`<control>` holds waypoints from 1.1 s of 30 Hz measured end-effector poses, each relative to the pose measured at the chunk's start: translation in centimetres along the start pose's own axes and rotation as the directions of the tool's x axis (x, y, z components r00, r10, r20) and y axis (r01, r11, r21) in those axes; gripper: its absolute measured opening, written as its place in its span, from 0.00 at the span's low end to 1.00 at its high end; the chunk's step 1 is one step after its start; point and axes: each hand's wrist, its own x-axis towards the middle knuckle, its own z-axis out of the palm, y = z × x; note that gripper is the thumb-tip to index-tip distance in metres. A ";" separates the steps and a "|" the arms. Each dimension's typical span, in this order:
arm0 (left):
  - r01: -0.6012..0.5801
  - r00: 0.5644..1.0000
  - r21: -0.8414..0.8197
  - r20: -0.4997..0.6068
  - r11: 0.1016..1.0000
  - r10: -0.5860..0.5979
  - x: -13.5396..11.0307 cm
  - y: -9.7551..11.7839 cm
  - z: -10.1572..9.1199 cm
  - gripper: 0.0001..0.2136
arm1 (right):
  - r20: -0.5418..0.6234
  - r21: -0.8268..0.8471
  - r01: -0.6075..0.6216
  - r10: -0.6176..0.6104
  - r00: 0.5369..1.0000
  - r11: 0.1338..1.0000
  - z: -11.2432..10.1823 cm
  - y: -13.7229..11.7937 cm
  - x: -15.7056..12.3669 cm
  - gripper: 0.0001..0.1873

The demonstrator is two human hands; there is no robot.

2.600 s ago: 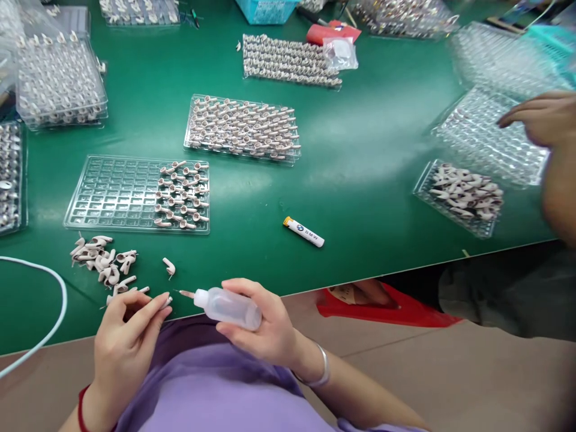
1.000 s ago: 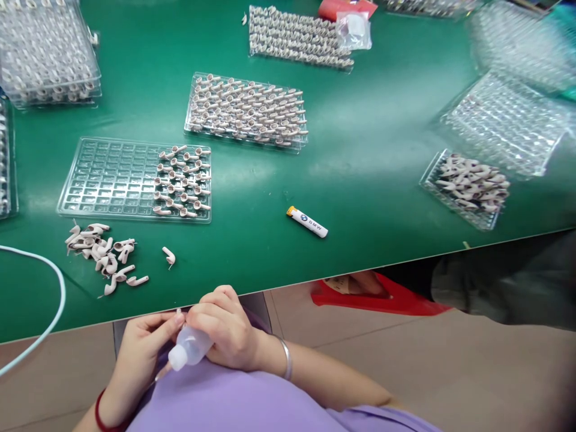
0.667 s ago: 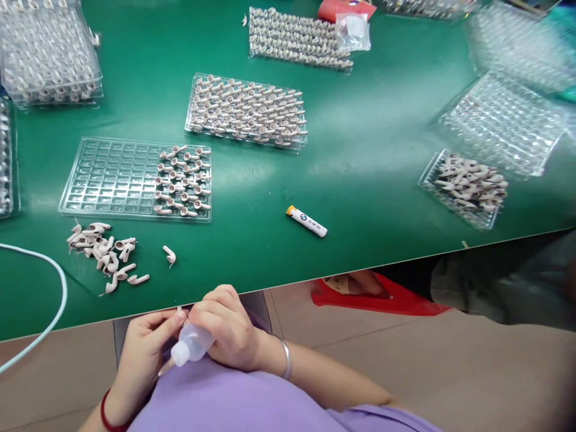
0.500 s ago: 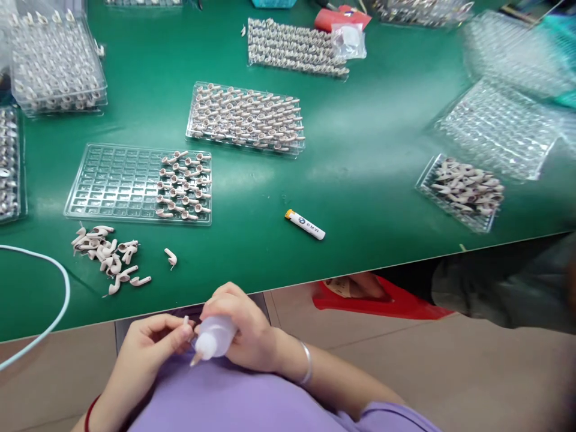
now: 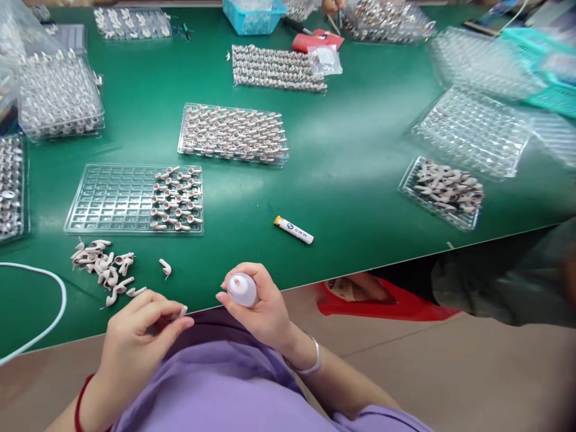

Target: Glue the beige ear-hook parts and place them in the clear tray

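Observation:
My left hand, near the table edge, pinches a small pale earphone shell between thumb and finger; most of the shell is hidden. Wrapped in the fingers of my right hand is a translucent squeeze bottle, its nozzle tilted up toward me. The two hands are apart. Beyond my left hand lies a heap of loose earphone shells, with one single shell to its right. Behind them a clear plastic tray carries shells in its right-hand part, while its left cells are bare.
Farther back sits a filled shell tray. A white lighter lies right of centre. Toward the right stands a tray of heaped shells beside stacked clear trays. A white cable curves at left. Another person's hand shows far back.
My right hand has drawn the bottle away from my left hand, and its nozzle has swung from pointing down to up. My left hand has shifted slightly left. The whole view has moved somewhat.

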 end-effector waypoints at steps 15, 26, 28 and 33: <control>-0.036 0.999 0.548 0.019 0.836 0.030 11.4 -4.7 -5.3 0.12 | -0.021 -0.076 0.069 -0.071 0.997 0.995 0.2 0.1 0.2 0.15; -0.078 0.995 0.615 0.096 0.785 0.024 12.2 -5.2 -5.2 0.14 | -0.023 -0.094 0.053 -0.055 0.998 0.994 0.1 0.0 0.0 0.14; -0.077 0.997 0.614 0.055 0.786 0.056 11.5 -4.7 -5.5 0.14 | -0.024 -0.084 0.050 -0.052 0.998 0.995 0.1 0.1 0.0 0.15; -0.106 0.984 0.546 0.179 0.831 0.008 8.6 -2.5 -4.2 0.14 | -0.020 -0.050 0.034 -0.035 0.999 0.998 0.2 0.1 0.0 0.15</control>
